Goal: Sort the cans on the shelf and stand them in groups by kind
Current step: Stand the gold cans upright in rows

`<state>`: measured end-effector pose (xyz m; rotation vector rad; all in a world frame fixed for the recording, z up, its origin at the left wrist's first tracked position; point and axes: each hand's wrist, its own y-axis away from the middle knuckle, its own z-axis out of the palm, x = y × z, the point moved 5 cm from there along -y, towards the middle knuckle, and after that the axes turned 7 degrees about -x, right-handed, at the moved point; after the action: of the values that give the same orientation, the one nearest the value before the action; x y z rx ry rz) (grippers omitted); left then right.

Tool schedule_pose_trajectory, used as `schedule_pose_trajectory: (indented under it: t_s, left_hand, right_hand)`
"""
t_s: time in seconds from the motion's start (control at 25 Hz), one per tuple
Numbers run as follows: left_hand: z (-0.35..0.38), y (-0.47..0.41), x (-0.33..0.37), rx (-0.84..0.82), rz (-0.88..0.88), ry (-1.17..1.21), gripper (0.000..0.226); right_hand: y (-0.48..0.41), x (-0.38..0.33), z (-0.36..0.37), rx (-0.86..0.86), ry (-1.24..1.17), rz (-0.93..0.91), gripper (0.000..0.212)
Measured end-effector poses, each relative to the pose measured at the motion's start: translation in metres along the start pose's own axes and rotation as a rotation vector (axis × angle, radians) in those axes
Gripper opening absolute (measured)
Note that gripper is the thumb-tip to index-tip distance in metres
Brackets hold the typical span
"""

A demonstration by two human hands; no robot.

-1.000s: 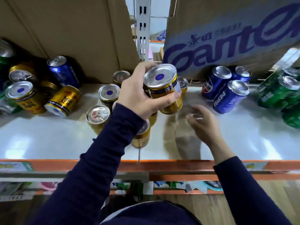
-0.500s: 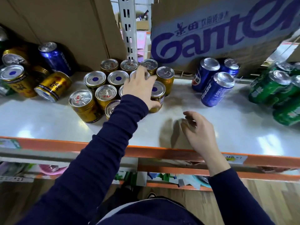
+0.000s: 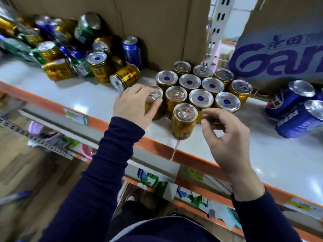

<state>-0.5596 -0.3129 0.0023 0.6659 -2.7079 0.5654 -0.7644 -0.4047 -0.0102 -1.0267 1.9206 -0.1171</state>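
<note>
Several gold cans [image 3: 201,98] stand upright in a tight cluster at the middle of the white shelf [image 3: 262,154]. My left hand [image 3: 134,105] grips the top of the gold can [image 3: 155,92] at the cluster's front left corner. My right hand [image 3: 225,137] hovers just right of the frontmost gold can [image 3: 183,123], fingers loosely curled and holding nothing. A jumbled pile [image 3: 83,55] of gold, blue and green cans lies at the left; one gold can [image 3: 125,77] lies on its side nearest the cluster. Two blue Pepsi cans [image 3: 288,100] lean at the right.
A plain cardboard box [image 3: 157,23] stands behind the pile and cluster, and a printed "Ganten" box [image 3: 279,55] behind the blue cans. A white slotted upright [image 3: 215,28] rises between them. The shelf's orange front edge [image 3: 192,159] runs under my wrists.
My left hand set down the gold can it carried, then moved left to the cluster's front left can. My right hand rose off the shelf toward the cluster. The view swung left.
</note>
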Motion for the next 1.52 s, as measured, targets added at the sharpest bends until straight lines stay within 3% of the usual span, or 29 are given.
schedule_pose_trajectory:
  t_s: [0.2,0.4,0.52,0.68,0.8,1.0,1.24,1.52]
  left_hand:
    - [-0.025,0.023,-0.106,0.014,-0.204,0.010,0.034]
    - [-0.042,0.010,-0.194,-0.068,-0.214,0.035,0.033]
    - [-0.043,-0.009,-0.232,-0.127,-0.168,0.042,0.033]
    - [-0.041,-0.032,-0.261,-0.198,-0.057,0.075,0.034]
    - [-0.036,-0.050,-0.274,-0.212,0.023,0.107,0.038]
    - [-0.032,-0.086,-0.272,-0.092,0.103,0.113,0.057]
    - [-0.014,-0.133,-0.262,-0.136,-0.024,-0.047,0.080]
    - [-0.013,-0.132,-0.262,-0.083,-0.009,0.076,0.076]
  right_hand:
    - [-0.042,-0.057,0.069,-0.100,-0.029,-0.090,0.020]
    - [-0.096,-0.092,0.159,-0.220,-0.001,-0.029,0.027]
    - [-0.137,-0.085,0.210,-0.267,0.134,0.143,0.035]
    - [-0.177,-0.048,0.260,-0.377,0.240,0.565,0.064]
    - [-0.187,-0.033,0.278,-0.291,0.164,0.667,0.069]
    - [-0.178,-0.028,0.281,-0.155,-0.057,0.750,0.063]
    - [-0.129,-0.037,0.275,-0.040,-0.311,0.855,0.051]
    - [-0.098,-0.051,0.260,0.114,-0.586,0.846,0.036]
